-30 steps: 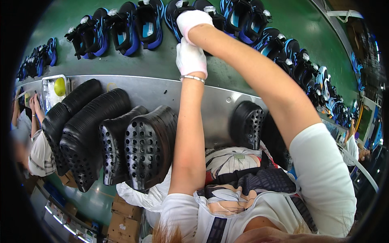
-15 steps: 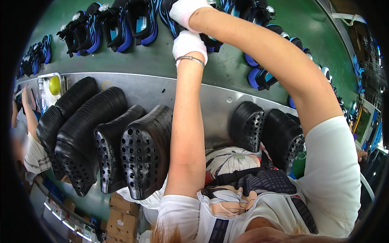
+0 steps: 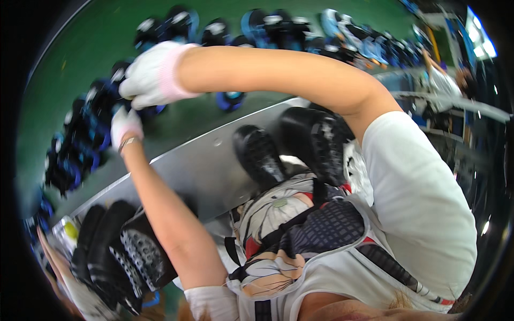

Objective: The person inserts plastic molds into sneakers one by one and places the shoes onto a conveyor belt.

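Both my hands wear white gloves and reach to the far left, over a row of black and blue sneakers (image 3: 69, 155) on the green surface. My right hand (image 3: 152, 75) is uppermost, its fingers pointing left and slightly apart, with nothing visible between them. Just below it, my left hand (image 3: 126, 127) is close against a dark sneaker; its fingertips are smeared, so its grip cannot be made out. A thin metal bracelet (image 3: 128, 142) circles my left wrist. Whether either hand touches a sneaker is unclear.
A metal ledge (image 3: 209, 160) runs between me and the green surface. Black foot-shaped forms with holes (image 3: 142, 246) stand at its near left, and more black forms (image 3: 316, 139) at right. Further sneakers (image 3: 273, 29) line the far side. Another person's arm (image 3: 53, 257) shows at lower left.
My view has swung, and both hands have moved left and drawn a little apart. They were close together over a sneaker at top centre before.
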Motion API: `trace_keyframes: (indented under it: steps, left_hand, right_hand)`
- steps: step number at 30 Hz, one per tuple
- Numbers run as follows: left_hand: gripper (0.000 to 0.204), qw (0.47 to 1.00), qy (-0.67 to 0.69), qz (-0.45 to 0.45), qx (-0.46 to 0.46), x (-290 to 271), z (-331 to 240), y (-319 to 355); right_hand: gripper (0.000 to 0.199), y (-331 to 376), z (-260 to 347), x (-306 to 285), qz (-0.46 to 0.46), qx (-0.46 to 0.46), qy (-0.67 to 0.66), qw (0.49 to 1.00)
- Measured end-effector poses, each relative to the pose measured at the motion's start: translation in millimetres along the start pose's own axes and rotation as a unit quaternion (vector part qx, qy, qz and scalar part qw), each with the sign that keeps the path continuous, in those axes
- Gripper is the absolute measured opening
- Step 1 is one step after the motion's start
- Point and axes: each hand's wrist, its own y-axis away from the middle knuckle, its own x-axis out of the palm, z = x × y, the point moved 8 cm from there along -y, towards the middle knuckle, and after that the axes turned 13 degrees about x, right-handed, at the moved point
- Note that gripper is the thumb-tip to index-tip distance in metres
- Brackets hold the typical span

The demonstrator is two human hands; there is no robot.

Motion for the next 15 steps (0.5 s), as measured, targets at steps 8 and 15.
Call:
trace_keyframes:
  steps: [8,15]
  left_hand:
    - [0.042,0.951,-0.237,-0.193,0.048,-34,-34,84]
    - [0.03,0.947,-0.098,-0.211,0.222,-13,-98,151]
  right_hand:
    - [0.027,467,-239,-77,-0.254,0.56,-0.081,0.784]
    - [0.024,675,-232,56,-0.197,0.628,-0.041,0.752]
